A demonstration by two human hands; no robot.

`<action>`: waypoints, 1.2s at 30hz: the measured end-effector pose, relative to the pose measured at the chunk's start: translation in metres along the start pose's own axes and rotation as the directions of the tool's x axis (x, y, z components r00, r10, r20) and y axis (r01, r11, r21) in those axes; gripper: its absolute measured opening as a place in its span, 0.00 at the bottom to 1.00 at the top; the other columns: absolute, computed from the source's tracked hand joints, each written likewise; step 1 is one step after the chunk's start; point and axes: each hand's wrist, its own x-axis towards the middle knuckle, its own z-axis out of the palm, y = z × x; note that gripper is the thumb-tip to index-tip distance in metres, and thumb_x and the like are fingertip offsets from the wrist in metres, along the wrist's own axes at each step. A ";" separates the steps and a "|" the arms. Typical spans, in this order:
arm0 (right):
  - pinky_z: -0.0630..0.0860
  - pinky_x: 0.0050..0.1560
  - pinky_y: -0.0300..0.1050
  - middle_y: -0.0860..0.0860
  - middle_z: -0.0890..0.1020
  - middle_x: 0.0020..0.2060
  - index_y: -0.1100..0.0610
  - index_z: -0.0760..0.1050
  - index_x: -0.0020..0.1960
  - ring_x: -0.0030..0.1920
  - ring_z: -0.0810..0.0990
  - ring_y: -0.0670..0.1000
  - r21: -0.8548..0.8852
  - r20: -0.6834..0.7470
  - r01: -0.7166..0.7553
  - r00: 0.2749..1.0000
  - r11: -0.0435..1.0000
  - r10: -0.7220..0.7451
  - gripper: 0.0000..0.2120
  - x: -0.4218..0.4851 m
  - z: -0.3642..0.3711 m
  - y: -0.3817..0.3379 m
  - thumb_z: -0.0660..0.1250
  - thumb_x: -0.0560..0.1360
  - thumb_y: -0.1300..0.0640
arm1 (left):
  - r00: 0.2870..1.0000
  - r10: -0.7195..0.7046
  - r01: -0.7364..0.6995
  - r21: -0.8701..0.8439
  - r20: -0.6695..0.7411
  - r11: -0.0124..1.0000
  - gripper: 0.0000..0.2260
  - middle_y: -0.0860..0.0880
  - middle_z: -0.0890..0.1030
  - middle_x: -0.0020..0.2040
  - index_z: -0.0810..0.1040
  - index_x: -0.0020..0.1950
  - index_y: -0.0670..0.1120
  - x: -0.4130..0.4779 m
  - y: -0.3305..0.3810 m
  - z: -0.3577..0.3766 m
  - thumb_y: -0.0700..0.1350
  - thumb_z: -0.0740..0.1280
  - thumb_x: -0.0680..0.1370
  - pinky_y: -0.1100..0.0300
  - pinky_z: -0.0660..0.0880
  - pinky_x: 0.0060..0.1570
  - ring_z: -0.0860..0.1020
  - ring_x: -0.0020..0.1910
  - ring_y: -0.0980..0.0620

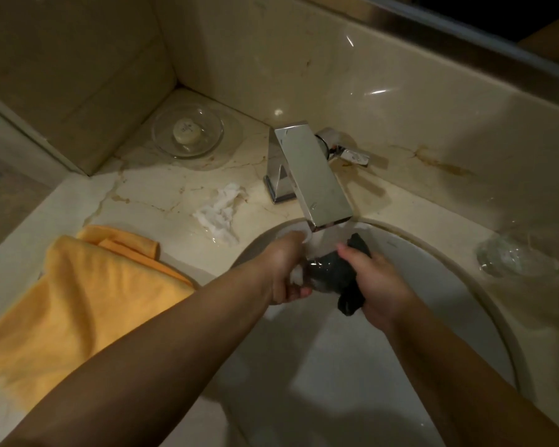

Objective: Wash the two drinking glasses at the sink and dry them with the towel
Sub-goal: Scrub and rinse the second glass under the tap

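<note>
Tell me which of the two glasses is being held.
The glass under the faucet: the left hand grips it. The other glass sits alone on the right counter.

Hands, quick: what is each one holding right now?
Left hand: grips the clear drinking glass.
Right hand: grips the dark scrubbing cloth.

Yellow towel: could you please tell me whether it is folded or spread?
Loosely folded: the yellow towel lies on the countertop with layers doubled over at its far end.
</note>
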 end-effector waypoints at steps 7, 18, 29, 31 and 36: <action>0.78 0.47 0.47 0.54 0.84 0.42 0.60 0.78 0.52 0.44 0.83 0.52 0.008 0.021 0.002 1.000 1.000 -0.002 0.15 0.001 0.009 0.004 0.66 0.73 0.50 | 0.941 0.329 -0.322 0.093 -0.073 0.942 0.11 0.45 0.71 0.33 0.69 0.44 0.45 0.000 -0.013 0.004 0.47 0.52 0.81 0.66 0.62 0.20 0.68 0.25 0.53; 0.74 0.45 0.44 0.53 0.83 0.43 0.54 0.77 0.46 0.45 0.80 0.52 0.047 0.084 -0.059 0.995 0.997 0.055 0.09 0.003 0.009 -0.007 0.64 0.75 0.50 | 0.902 0.431 -0.425 0.119 -0.025 0.897 0.12 0.36 0.75 0.43 0.72 0.55 0.41 -0.002 -0.001 -0.003 0.45 0.52 0.82 0.64 0.68 0.23 0.75 0.29 0.51; 0.75 0.58 0.51 0.57 0.83 0.50 0.60 0.76 0.57 0.52 0.80 0.55 0.016 0.097 -0.005 0.995 1.000 0.004 0.16 0.000 -0.004 -0.012 0.66 0.73 0.54 | 0.914 0.405 -0.399 0.179 0.004 0.899 0.11 0.43 0.75 0.37 0.71 0.48 0.44 -0.006 0.003 0.004 0.47 0.52 0.82 0.66 0.65 0.20 0.72 0.27 0.52; 0.75 0.57 0.53 0.59 0.82 0.50 0.60 0.76 0.55 0.51 0.81 0.57 0.078 0.090 -0.048 0.995 0.996 0.041 0.13 -0.002 0.002 -0.010 0.66 0.73 0.56 | 0.878 0.479 -0.474 0.120 -0.014 0.872 0.11 0.43 0.72 0.34 0.71 0.46 0.44 -0.001 -0.005 0.006 0.47 0.52 0.82 0.66 0.63 0.19 0.70 0.22 0.55; 0.70 0.32 0.26 0.43 0.79 0.32 0.49 0.75 0.43 0.32 0.77 0.36 -0.337 0.269 0.266 0.947 0.903 -0.178 0.08 -0.017 -0.002 0.004 0.69 0.72 0.62 | 0.996 0.024 -0.034 0.128 0.081 0.991 0.14 0.49 0.71 0.34 0.71 0.42 0.48 0.009 0.002 -0.005 0.53 0.51 0.79 0.71 0.61 0.19 0.69 0.25 0.54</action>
